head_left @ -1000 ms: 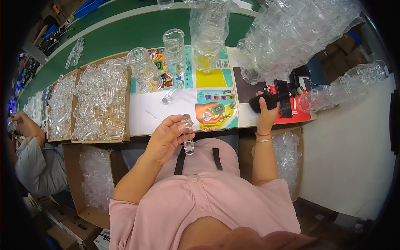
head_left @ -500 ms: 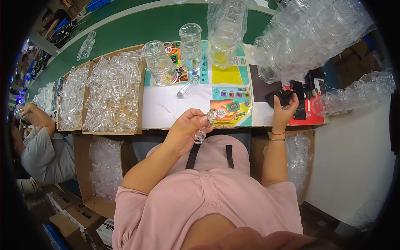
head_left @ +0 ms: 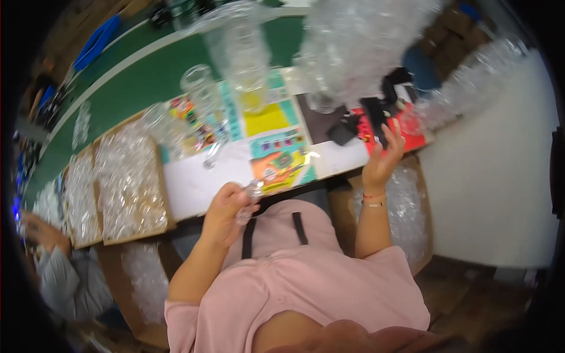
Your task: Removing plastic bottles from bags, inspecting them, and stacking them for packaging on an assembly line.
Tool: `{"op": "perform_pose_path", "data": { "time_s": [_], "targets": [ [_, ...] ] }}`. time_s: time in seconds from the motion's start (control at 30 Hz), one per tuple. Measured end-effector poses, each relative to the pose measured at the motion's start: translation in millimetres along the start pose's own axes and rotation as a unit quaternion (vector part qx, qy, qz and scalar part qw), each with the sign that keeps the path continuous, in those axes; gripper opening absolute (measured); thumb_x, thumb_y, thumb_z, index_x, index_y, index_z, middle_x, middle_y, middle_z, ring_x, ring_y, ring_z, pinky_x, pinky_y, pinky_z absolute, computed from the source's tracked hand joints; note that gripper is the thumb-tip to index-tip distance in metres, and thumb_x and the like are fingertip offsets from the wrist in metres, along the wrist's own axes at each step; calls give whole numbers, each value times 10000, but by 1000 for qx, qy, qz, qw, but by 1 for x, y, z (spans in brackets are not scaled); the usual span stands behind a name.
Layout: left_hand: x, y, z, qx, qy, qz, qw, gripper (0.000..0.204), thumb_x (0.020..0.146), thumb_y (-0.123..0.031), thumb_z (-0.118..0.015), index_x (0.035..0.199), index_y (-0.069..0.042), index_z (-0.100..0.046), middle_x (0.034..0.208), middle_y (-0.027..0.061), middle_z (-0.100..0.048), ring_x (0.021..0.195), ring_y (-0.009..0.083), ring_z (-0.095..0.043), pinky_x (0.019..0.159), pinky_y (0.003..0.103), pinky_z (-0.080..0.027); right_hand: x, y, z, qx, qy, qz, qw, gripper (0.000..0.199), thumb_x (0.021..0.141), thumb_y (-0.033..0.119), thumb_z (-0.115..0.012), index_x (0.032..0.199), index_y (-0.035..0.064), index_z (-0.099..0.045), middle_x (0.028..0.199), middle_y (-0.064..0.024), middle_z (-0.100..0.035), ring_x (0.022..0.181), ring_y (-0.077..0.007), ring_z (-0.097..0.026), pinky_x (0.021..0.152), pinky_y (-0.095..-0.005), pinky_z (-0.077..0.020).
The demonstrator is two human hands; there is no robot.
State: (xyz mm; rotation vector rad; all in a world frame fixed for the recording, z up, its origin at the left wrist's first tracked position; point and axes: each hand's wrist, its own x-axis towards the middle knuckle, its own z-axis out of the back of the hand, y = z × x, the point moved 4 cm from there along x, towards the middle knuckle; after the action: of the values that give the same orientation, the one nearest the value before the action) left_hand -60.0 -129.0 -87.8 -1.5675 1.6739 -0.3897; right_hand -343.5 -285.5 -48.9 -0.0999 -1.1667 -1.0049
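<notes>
My left hand (head_left: 223, 213) is closed round a small clear tube-like piece (head_left: 255, 188), whose ends stick out above and below the fingers. It is held just off the table's near edge. My right hand (head_left: 385, 154) has its fingers apart and nothing visible in it. Its fingertips are by a black phone-like slab (head_left: 374, 120) on a red sheet (head_left: 406, 134); I cannot tell if they touch it. Left of this hand lies a small black object (head_left: 343, 130), blurred. Another clear tube piece (head_left: 215, 154) lies on the white sheet (head_left: 191, 187).
Clear jar-like cups (head_left: 203, 94) stand behind the white sheet. Bagged stacks of clear cups (head_left: 241, 59) rise further back, with a large wrapped pile (head_left: 359, 47) at the right. A cardboard box (head_left: 168, 203) of clear tubes is at the left. Another person's hand (head_left: 44, 229) shows far left.
My view has turned and blurred. My right hand has come away from the small black object towards the black slab. My left hand still holds the clear piece.
</notes>
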Motion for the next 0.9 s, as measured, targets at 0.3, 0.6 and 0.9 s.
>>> {"op": "perform_pose_path", "data": {
  "time_s": [0.3, 0.6, 0.9],
  "targets": [
    [4, 17, 3, -41, 2, 24, 999, 124, 861, -158, -604, 870, -82, -506, 812, 74, -625, 730, 151, -627, 654, 262, -541, -19, -96, 11, -187, 30, -76, 979, 301, 905, 242, -480, 1128, 41, -500, 1144, -132, -520, 1197, -297, -400, 1068, -507, -131],
    [7, 25, -7, -7, 6, 44, 999, 122, 874, -162, -587, 868, -78, -500, 816, 68, -622, 736, 145, -629, 653, 267, -546, -12, -79, 16, -54, -20, -61, 996, 215, 880, 142, -500, 1064, 33, -479, 1073, -105, -558, 1131, -294, -468, 1061, -506, -170],
    [25, 47, -38, 32, 64, 91, 993, 215, 790, -155, -689, 839, -72, -498, 822, 77, -610, 712, 158, -619, 652, 265, -539, -55, 26, 10, 395, 206, -88, 891, 381, 848, 303, -595, 1062, -3, -519, 1069, -151, -546, 1026, -265, -517, 896, -351, -399]
  ]
}}
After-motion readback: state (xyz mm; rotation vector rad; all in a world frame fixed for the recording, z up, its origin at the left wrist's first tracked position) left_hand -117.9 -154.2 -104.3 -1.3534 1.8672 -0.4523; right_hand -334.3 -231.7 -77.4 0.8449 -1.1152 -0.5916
